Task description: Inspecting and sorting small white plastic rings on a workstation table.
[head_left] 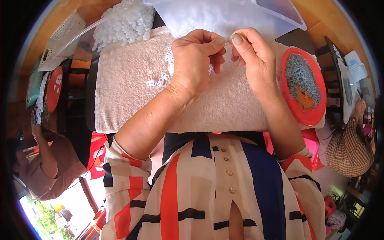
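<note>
Above the far part of a beige towel point(132, 104), my two hands are close together with their fingertips nearly meeting. My left hand point(192, 60) is closed, its thumb and forefinger pinched together. My right hand point(254, 52) also pinches with thumb and forefinger. Something small sits at the fingertips, too small and covered to name. Several small white plastic pieces with holes point(161, 80) lie on the towel beside and partly behind my left hand. Right of my right forearm stands a red oval basin point(285, 76) holding a heap of small grey metal pieces point(302, 74) and something orange.
A translucent plastic bin point(298, 18) with white pieces stands at the far edge. To its left lies a pile of white pieces point(124, 24) in clear plastic. A white perforated basket point(62, 44) is far left. One person point(52, 164) sits at left, another point(348, 148) at right.
</note>
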`<state>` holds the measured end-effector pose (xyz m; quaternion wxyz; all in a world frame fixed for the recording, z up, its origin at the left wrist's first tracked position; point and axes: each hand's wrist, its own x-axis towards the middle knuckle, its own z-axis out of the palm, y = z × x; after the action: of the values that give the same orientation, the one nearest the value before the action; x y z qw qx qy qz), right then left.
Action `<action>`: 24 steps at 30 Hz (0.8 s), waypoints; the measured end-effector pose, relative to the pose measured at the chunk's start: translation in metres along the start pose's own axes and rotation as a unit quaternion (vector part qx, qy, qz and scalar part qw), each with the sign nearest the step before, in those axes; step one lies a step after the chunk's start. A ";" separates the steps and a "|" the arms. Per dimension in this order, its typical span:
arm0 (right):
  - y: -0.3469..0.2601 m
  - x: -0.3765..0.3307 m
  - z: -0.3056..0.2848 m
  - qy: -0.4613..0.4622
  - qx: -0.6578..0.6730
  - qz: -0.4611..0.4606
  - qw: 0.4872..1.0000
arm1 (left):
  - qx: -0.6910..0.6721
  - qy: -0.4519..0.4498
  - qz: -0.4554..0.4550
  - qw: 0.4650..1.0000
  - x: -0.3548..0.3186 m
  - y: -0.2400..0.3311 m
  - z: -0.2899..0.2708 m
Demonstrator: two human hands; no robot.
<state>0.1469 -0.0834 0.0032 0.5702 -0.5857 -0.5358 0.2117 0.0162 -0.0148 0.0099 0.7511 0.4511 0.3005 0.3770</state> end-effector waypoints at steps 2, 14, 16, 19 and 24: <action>0.000 0.001 -0.003 0.011 -0.033 -0.015 0.999 | 0.000 0.003 -0.003 1.000 0.000 0.002 0.000; 0.006 0.007 -0.004 0.006 -0.163 -0.235 0.958 | 0.011 0.001 -0.019 1.000 -0.001 0.004 -0.002; 0.007 0.005 -0.001 0.015 -0.165 -0.228 0.960 | 0.019 0.008 -0.014 1.000 -0.002 0.003 -0.001; 0.009 -0.001 0.004 0.032 -0.169 -0.208 0.963 | 0.022 0.019 -0.009 1.000 -0.005 0.002 0.000; 0.016 -0.005 0.011 0.053 -0.168 -0.182 0.967 | 0.008 0.027 -0.002 1.000 -0.005 -0.003 0.000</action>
<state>0.1416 -0.0797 -0.0159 0.5201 -0.5759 -0.6304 -0.0196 0.0146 -0.0196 0.0080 0.7399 0.4461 0.3245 0.3849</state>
